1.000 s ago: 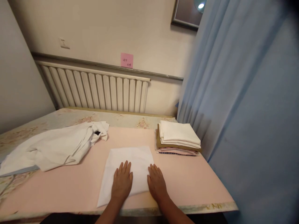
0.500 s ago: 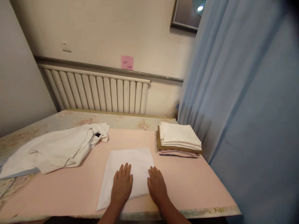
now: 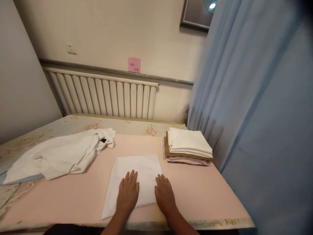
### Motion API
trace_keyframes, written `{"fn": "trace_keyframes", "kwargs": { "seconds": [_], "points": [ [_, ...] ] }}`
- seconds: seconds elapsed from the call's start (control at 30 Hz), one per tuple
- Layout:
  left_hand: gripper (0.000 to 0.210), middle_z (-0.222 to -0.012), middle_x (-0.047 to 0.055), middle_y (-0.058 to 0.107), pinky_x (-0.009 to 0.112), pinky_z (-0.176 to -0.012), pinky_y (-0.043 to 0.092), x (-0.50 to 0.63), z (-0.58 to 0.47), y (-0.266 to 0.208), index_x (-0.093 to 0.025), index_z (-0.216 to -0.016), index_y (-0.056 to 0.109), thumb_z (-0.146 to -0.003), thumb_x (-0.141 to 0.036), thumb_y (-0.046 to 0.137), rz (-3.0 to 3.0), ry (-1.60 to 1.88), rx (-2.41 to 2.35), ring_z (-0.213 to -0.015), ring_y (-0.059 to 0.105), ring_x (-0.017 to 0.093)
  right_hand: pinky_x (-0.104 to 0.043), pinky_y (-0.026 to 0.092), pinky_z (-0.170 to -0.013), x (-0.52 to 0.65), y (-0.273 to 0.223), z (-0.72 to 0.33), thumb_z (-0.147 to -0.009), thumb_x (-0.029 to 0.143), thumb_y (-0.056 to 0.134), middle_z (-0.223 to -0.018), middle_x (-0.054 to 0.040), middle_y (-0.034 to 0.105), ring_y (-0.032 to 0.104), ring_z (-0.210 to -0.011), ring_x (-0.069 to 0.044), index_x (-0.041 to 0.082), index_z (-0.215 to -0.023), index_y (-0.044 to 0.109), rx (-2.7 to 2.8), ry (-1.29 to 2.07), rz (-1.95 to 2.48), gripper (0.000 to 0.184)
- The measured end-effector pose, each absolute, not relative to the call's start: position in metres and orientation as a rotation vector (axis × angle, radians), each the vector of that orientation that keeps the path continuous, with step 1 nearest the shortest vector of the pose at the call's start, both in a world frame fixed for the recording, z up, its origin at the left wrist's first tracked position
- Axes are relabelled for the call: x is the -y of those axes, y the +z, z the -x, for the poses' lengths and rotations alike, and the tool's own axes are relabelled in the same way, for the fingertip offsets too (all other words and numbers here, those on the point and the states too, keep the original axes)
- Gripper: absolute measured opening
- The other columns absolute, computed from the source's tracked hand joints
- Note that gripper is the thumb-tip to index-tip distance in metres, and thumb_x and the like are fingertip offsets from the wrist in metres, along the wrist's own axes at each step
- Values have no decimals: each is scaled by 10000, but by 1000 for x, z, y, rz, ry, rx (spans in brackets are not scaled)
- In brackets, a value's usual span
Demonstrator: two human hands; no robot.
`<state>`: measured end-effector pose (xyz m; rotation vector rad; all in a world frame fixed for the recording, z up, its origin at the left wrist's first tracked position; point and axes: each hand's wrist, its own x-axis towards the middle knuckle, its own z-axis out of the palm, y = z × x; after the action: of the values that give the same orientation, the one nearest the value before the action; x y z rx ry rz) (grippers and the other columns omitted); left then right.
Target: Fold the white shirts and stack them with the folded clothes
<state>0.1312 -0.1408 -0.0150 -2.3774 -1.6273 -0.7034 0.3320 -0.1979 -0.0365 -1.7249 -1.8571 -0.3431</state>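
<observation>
A folded white cloth lies flat on a pink cover near the front edge. My left hand rests palm down on its lower middle, fingers stretched out. On the cloth's right edge lies my right hand, flat as well, with its fingers pointing away from me. Neither hand grips anything. To the right and farther back sits a stack of folded cloths, with white ones on top and a brown one beneath. A crumpled white garment spreads out at the left, a dark patch showing near its far end.
A floral sheet shows around the pink cover. Behind it, a radiator runs along the wall below a pink note. A blue curtain hangs close along the right side.
The view has shifted very slightly. Both hands stay on the white cloth, and the cloth, stack and garment look the same.
</observation>
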Motion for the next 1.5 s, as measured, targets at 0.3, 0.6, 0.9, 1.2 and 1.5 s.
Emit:
{"fn": "trace_keyframes", "kwargs": {
  "seconds": [0.3, 0.6, 0.9, 1.2, 1.5],
  "points": [
    [474, -1437, 70, 474, 466, -1077, 314, 143, -132, -12, -177, -1363, 488, -917, -281, 362, 2372, -704, 1622, -1351, 373, 274, -440, 321, -1104, 198, -36, -333, -920, 213, 435, -1331, -76, 566, 441, -1303, -240, 172, -1244, 581, 1862, -357, 1722, 358],
    [474, -1447, 62, 462, 456, -1077, 309, 140, -130, -19, -184, -1367, 482, -924, -289, 347, 2358, -718, 1606, -1354, 368, 267, -442, 323, -1102, 198, -39, -332, -919, 199, 433, -1321, -81, 573, 441, -1302, -237, 165, -1232, 588, 1828, -382, 1688, 351],
    [476, -1441, 68, 469, 465, -1070, 319, 141, -129, -18, -185, -1369, 479, -920, -288, 356, 2366, -715, 1604, -1347, 380, 273, -450, 344, -1091, 196, -41, -331, -911, 198, 436, -1317, -74, 578, 454, -1292, -246, 177, -1234, 590, 1814, -391, 1686, 359],
    [474, -1446, 65, 463, 471, -1074, 318, 142, -131, -16, -179, -1366, 481, -921, -276, 352, 2371, -716, 1630, -1354, 369, 272, -448, 357, -1081, 199, -37, -332, -916, 204, 425, -1317, -73, 578, 462, -1285, -256, 167, -1239, 584, 1829, -385, 1679, 362],
    [472, -1440, 69, 471, 473, -1069, 325, 142, -131, -15, -177, -1366, 482, -920, -271, 358, 2379, -702, 1622, -1350, 376, 277, -450, 355, -1082, 200, -35, -332, -917, 205, 421, -1312, -74, 582, 456, -1289, -249, 163, -1226, 590, 1842, -398, 1662, 355]
  ]
}}
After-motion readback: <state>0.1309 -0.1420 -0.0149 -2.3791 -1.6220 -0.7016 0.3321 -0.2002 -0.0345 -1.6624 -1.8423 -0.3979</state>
